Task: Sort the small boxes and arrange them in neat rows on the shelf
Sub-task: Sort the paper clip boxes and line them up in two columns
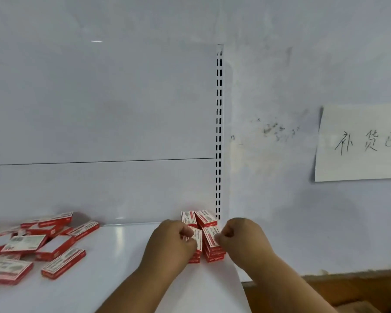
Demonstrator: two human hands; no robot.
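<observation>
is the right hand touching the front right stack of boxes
Touching. The head view shows the right hand with its fingertips pressed on the top box of the front right stack, no gap between them.

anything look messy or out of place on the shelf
Yes: the loose pile of red boxes at the shelf's left lies jumbled at mixed angles, some overlapping. The stacks under both hands at the right corner look squared up.
</observation>
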